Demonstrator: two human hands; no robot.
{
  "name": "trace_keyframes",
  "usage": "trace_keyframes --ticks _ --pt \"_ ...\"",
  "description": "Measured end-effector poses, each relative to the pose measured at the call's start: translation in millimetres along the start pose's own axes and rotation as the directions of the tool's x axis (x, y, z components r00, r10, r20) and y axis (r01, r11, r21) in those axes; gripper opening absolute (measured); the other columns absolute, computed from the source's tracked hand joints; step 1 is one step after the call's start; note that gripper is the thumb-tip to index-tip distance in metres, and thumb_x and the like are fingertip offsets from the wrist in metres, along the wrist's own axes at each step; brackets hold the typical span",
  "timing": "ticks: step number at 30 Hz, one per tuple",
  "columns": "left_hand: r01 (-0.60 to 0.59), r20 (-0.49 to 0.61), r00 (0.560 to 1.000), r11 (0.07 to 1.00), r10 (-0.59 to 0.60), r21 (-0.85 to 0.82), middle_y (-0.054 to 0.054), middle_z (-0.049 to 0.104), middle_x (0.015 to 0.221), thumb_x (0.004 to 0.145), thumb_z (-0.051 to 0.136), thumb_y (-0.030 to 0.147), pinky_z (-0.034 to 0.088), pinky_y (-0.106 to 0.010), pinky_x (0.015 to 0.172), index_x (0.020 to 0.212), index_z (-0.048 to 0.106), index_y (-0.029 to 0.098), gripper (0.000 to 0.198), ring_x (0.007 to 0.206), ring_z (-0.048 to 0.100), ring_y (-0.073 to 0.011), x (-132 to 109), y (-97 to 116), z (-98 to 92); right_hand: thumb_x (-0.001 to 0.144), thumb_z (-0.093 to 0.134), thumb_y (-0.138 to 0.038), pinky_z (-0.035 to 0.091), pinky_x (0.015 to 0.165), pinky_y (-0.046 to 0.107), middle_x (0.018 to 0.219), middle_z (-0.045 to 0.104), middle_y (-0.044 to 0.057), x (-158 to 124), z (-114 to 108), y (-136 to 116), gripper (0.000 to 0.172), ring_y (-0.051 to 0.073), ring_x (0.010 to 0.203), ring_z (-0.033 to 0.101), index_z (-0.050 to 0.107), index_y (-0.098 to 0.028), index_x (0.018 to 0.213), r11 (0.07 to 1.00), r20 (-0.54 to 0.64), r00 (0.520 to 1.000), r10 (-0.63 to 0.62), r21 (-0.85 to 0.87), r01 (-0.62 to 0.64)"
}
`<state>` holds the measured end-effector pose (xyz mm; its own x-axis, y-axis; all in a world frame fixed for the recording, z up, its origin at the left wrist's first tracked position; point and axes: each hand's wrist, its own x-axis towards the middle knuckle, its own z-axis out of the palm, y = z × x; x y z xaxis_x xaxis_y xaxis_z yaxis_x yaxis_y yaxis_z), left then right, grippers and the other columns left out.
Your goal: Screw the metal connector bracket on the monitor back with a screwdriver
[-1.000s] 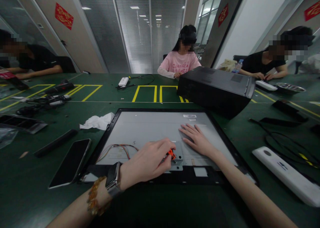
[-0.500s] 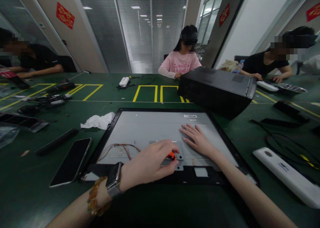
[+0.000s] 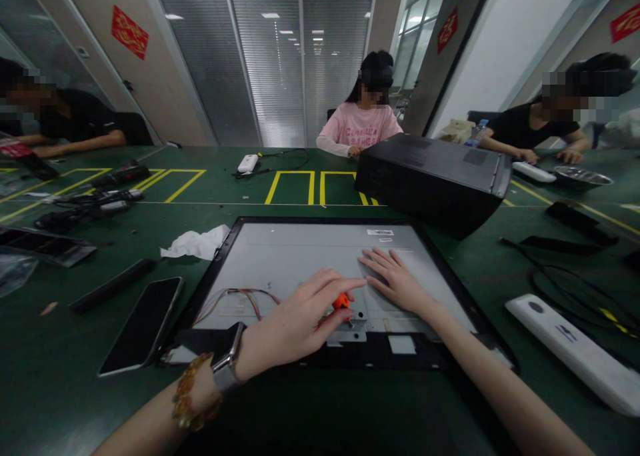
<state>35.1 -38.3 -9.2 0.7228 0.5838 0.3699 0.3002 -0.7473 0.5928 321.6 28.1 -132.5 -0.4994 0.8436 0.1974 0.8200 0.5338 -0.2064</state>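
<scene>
Head view: orange handle [image 3: 342,301] tilts above bracket [image 3: 361,324], nearer left hand [image 3: 300,316], fingers parted, grip unclear; right hand [image 3: 395,281] spread flat, right of bracket

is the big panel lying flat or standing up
Lying flat: the panel rests grey side up on the green table, right hand spread on it.

Green table [image 3: 55,369], yellow markings [image 3: 311,188], grey-backed panel [image 3: 300,249], dark phone [image 3: 143,326], crumpled tissue [image 3: 196,243], black casing [image 3: 430,176], metal bowl [image 3: 583,176]

A dark-screened phone [image 3: 143,326] lay on the green surface [image 3: 60,383] at left. A person in pink [image 3: 357,126] sat opposite. A metal bowl [image 3: 583,176] stood far right.
</scene>
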Motion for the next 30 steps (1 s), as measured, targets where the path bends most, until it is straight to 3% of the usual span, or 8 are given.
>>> trace_keyframes --ticks 8,13,16,20,24,27,30 --pt "0.012 0.021 1.0 0.999 -0.011 -0.034 -0.009 0.058 0.128 0.098 0.043 0.01 0.048 -0.037 0.099 0.138 0.044 0.022 0.041 0.116 0.056 -0.0186 0 6 -1.0 0.1 0.039 -0.041 0.021 0.115 0.059 0.154 0.041 0.007 0 0 0 0.048 0.028 0.144 0.029 0.044 -0.028 0.146 1.0 0.015 1.0 0.006 -0.018 -0.005" --pt "-0.021 0.001 1.0 0.98 0.022 0.197 -0.011 0.063 0.118 0.101 0.048 0.027 0.05 -0.042 0.095 0.133 0.045 0.016 0.033 0.107 0.06 -0.0221 0 0 6.1 0.1 0.04 -0.04 0.022 0.114 0.059 0.154 0.041 0.007 1 0 0 0.047 0.028 0.144 0.03 0.044 -0.029 0.146 1.0 0.013 1.0 0.005 -0.022 -0.004" --pt "-0.045 -0.048 0.997 0.954 0.062 0.298 -0.009 0.066 0.108 0.101 0.048 0.025 0.052 -0.041 0.09 0.122 0.05 0.015 0.023 0.1 0.062 -0.0216 0 -6 11.5 0.1 0.04 -0.04 0.022 0.114 0.059 0.154 0.041 0.007 1 1 0 0.047 0.028 0.144 0.03 0.043 -0.029 0.146 1.0 0.011 1.0 0.003 -0.022 -0.003" --pt "0.022 -0.03 0.999 0.984 -0.017 0.179 -0.009 0.064 0.107 0.1 0.041 0.014 0.054 -0.032 0.08 0.119 0.05 0.015 0.021 0.093 0.064 -0.0186 1 -4 10.0 0.1 0.04 -0.041 0.021 0.115 0.059 0.154 0.041 0.007 0 1 1 0.048 0.028 0.144 0.029 0.043 -0.03 0.146 1.0 0.01 1.0 0.0 -0.012 0.0" --pt "0.101 0.02 0.994 0.987 -0.104 0.126 -0.01 0.065 0.107 0.096 0.037 0.014 0.053 -0.033 0.074 0.124 0.045 0.014 0.029 0.083 0.065 -0.0179 0 2 4.7 0.1 0.04 -0.042 0.021 0.115 0.059 0.154 0.041 0.007 0 1 1 0.048 0.029 0.144 0.029 0.043 -0.029 0.146 1.0 0.01 1.0 0.0 -0.013 0.0" --pt "0.119 0.033 0.991 0.978 -0.127 0.174 -0.008 0.067 0.099 0.092 0.038 0.014 0.05 -0.033 0.071 0.122 0.044 0.014 0.031 0.079 0.065 -0.0187 -1 4 3.2 0.1 0.04 -0.042 0.021 0.115 0.059 0.154 0.041 0.007 0 0 1 0.048 0.028 0.144 0.03 0.044 -0.028 0.146 1.0 0.013 1.0 0.002 -0.017 -0.002" --pt "0.116 0.023 0.991 0.945 -0.129 0.304 -0.006 0.066 0.097 0.095 0.042 0.023 0.047 -0.032 0.066 0.111 0.048 0.016 0.019 0.078 0.065 -0.0202 -2 3 3.4 0.1 0.039 -0.042 0.021 0.115 0.059 0.154 0.041 0.007 1 0 0 0.048 0.028 0.144 0.03 0.044 -0.028 0.145 1.0 0.012 1.0 0.005 -0.019 -0.005"
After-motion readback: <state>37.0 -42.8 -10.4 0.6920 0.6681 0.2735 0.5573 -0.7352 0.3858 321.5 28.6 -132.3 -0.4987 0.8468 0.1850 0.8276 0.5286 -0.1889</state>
